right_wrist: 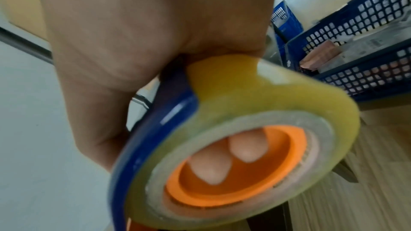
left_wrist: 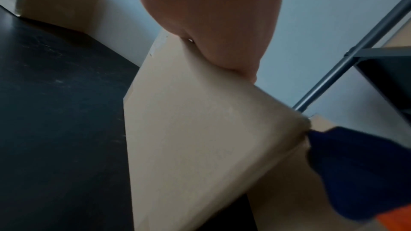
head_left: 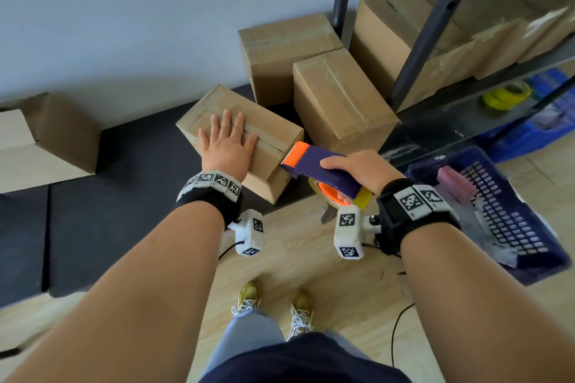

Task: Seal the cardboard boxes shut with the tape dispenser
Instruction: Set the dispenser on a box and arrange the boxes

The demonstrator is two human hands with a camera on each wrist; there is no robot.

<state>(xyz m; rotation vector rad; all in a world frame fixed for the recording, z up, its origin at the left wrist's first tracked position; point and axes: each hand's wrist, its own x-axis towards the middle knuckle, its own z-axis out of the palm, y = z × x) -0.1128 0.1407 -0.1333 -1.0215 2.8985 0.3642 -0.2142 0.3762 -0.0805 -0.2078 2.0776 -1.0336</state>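
Observation:
A small cardboard box [head_left: 273, 130] lies on a dark mat, its top seam running toward me. My left hand [head_left: 228, 141] presses flat on its top with straight fingers; in the left wrist view the palm [left_wrist: 213, 24] rests on the box's edge [left_wrist: 200, 129]. My right hand [head_left: 361, 166] grips a blue and orange tape dispenser [head_left: 314, 158], whose orange nose touches the box's near right edge. In the right wrist view the yellowish tape roll [right_wrist: 255, 129] fills the frame, and two fingertips [right_wrist: 211, 166] show through its orange hub.
Two closed boxes [head_left: 339, 102] stand behind, by the wall. More boxes [head_left: 451, 25] fill a dark metal shelf [head_left: 432, 28] at right, with a yellow tape roll [head_left: 507, 95] below. A blue basket [head_left: 497, 214] sits on the wood floor. Another box [head_left: 46, 143] lies far left.

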